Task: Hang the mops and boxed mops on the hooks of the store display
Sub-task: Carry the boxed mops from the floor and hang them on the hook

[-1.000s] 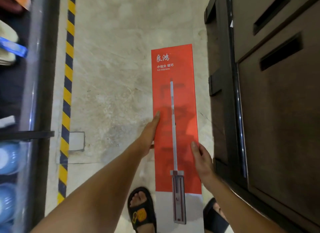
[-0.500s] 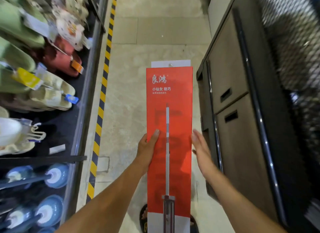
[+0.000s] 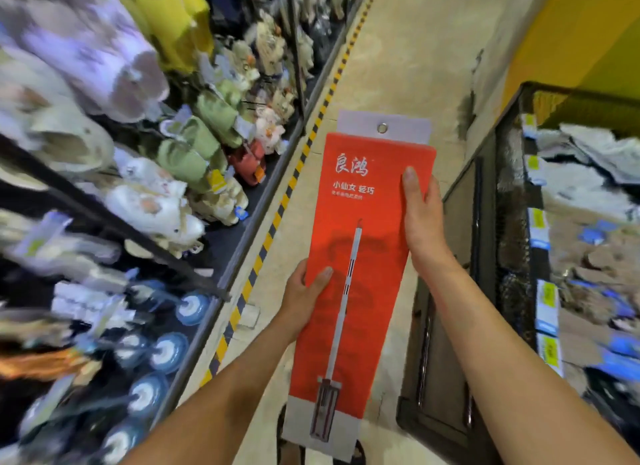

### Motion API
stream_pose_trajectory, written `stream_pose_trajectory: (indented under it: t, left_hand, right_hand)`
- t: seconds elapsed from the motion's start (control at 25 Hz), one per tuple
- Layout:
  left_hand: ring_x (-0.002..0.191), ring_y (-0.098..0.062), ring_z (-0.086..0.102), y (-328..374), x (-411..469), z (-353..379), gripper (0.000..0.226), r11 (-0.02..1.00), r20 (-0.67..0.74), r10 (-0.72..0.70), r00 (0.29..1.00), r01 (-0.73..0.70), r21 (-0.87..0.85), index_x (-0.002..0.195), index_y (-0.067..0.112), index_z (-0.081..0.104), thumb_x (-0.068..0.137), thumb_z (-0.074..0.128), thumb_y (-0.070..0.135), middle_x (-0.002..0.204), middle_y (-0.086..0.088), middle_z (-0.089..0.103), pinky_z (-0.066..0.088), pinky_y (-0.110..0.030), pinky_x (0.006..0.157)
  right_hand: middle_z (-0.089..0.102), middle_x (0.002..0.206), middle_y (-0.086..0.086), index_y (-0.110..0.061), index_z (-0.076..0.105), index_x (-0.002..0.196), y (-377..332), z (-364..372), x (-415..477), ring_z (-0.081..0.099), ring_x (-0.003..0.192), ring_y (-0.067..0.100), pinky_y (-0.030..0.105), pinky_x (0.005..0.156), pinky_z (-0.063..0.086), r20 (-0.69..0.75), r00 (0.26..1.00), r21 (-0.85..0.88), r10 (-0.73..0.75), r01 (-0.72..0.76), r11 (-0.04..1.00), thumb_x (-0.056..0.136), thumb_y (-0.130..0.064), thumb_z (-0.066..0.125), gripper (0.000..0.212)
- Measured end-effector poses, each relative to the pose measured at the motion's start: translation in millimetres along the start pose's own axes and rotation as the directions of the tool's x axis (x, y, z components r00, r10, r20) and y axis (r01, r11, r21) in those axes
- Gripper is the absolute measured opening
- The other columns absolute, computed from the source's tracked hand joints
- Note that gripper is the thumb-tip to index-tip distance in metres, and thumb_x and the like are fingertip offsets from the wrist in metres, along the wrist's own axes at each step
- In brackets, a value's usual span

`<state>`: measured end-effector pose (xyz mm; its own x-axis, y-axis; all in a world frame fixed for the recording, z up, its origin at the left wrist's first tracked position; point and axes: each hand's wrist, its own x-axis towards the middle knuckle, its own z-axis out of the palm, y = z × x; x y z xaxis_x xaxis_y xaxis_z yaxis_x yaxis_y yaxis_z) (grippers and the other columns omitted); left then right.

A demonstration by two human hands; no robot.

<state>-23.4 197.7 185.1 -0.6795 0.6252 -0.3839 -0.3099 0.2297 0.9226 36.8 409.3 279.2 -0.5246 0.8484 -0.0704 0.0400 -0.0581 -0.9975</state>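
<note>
Beige stone floor (image 3: 398,66) is stretching between dark slipper-filled shelves (image 3: 194,146) at nine o'clock and a dark cabinet (image 3: 446,326) at three. Mid-aisle, the left hand (image 3: 304,298) is gripping the long red cardboard mop box (image 3: 367,291) low on its nine o'clock edge, and the right hand (image 3: 420,218) is grasping it higher at three.

shelf goods (image 3: 104,159): 8 to 11 o'clock, motion-smeared, kinds unclear
boxed mop (image 3: 360,291): smallest print line unreadable
left hand (image 3: 301,302): fingers behind box, only thumb shows
right hand (image 3: 422,222): fingers mostly round box's far edge
sandal (image 3: 289,452): 6 o'clock, largely under box, cut by edge
mesh bin (image 3: 512,187): 3 o'clock, contents blurred, cropped
</note>
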Motion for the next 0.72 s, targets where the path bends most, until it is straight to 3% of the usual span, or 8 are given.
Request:
stream_pose_trajectory:
  t: [0.12, 0.2, 0.32, 0.44, 0.56, 0.64, 0.72]
  left_hand:
    - [0.113, -0.019, 0.073, 28.3, -67.9, -34.9, 0.065, 0.998, -0.087, 0.061, 0.994, -0.062, -0.006, 0.13, 0.029, 0.063, 0.075, 0.073, 0.062, 0.125, -0.001, 0.075, 0.058, -0.045, 0.101]
    - [0.113, -0.007, 0.071, 41.0, -110.8, -60.6, 0.081, 0.997, -0.11, 0.071, 0.991, -0.073, -0.01, 0.141, 0.026, 0.056, 0.071, 0.072, 0.063, 0.13, 0.002, 0.072, 0.057, -0.032, 0.101]
    - [0.108, 0.002, 0.07, 52.8, -185.1, -94.7, 0.091, 0.986, -0.311, 0.126, 0.942, -0.154, -0.066, 0.141, 0.025, 0.053, 0.064, 0.076, 0.067, 0.127, 0.008, 0.071, 0.055, -0.019, 0.093]
    - [0.098, 0.006, 0.072, 44.6, -261.1, -123.4, 0.074, 0.968, -0.584, 0.18, 0.792, -0.248, -0.038, 0.125, 0.03, 0.061, 0.064, 0.075, 0.069, 0.112, 0.014, 0.075, 0.054, -0.014, 0.084]
    - [0.104, -0.006, 0.075, 16.6, -338.3, -156.7, 0.092, 0.958, -0.747, 0.178, 0.64, -0.286, -0.017, 0.128, 0.026, 0.062, 0.058, 0.08, 0.082, 0.112, 0.012, 0.079, 0.055, -0.017, 0.084]
    - [0.103, -0.008, 0.076, -4.0, -398.7, -177.3, 0.099, 0.949, -0.83, 0.17, 0.531, -0.316, -0.008, 0.128, 0.024, 0.063, 0.052, 0.08, 0.086, 0.111, 0.013, 0.079, 0.056, -0.018, 0.082]
    - [0.099, -0.006, 0.076, -25.8, -461.0, -193.4, 0.102, 0.945, -0.888, 0.138, 0.438, -0.327, -0.015, 0.125, 0.022, 0.063, 0.048, 0.08, 0.088, 0.106, 0.012, 0.08, 0.057, -0.018, 0.079]
  right_hand:
    - [0.067, 0.13, -0.004, -0.021, 0.053, 0.14, -49.9, 30.4, -54.8, 0.068, 0.113, 0.006, 0.029, 0.095, 0.056, 0.094, 0.992, 0.038, -0.08, 0.077, 0.996, 0.092, -0.063, 0.055, 0.064]
    - [0.068, 0.13, -0.006, -0.024, 0.055, 0.138, -73.0, 51.0, -92.9, 0.067, 0.114, 0.005, 0.024, 0.093, 0.055, 0.197, 0.974, 0.097, -0.115, 0.098, 0.99, 0.088, -0.067, 0.054, 0.067]
    - [0.07, 0.128, -0.005, -0.022, 0.056, 0.138, -91.7, 88.8, -159.5, 0.068, 0.116, 0.009, 0.024, 0.093, 0.054, 0.41, 0.898, 0.163, -0.16, 0.1, 0.982, 0.091, -0.061, 0.053, 0.061]
    - [0.069, 0.126, -0.008, -0.02, 0.052, 0.142, -99.6, 129.0, -234.6, 0.068, 0.111, 0.004, 0.017, 0.087, 0.054, 0.578, 0.792, 0.222, -0.194, 0.077, 0.972, 0.094, -0.055, 0.054, 0.06]
    - [0.072, 0.122, -0.009, -0.031, 0.055, 0.136, -98.0, 164.5, -310.9, 0.07, 0.108, 0.004, 0.026, 0.089, 0.059, 0.738, 0.658, 0.233, -0.15, -0.04, 0.972, 0.085, -0.062, 0.062, 0.06]
    - [0.074, 0.122, -0.005, -0.03, 0.056, 0.136, -99.0, 184.3, -367.8, 0.072, 0.107, 0.011, 0.027, 0.081, 0.061, 0.837, 0.53, 0.218, -0.135, -0.098, 0.971, 0.077, -0.067, 0.073, 0.072]
    - [0.069, 0.13, -0.003, -0.028, 0.045, 0.149, -101.7, 196.7, -427.4, 0.071, 0.109, 0.008, 0.021, 0.077, 0.059, 0.906, 0.393, 0.204, -0.154, -0.088, 0.975, 0.087, -0.055, 0.073, 0.073]
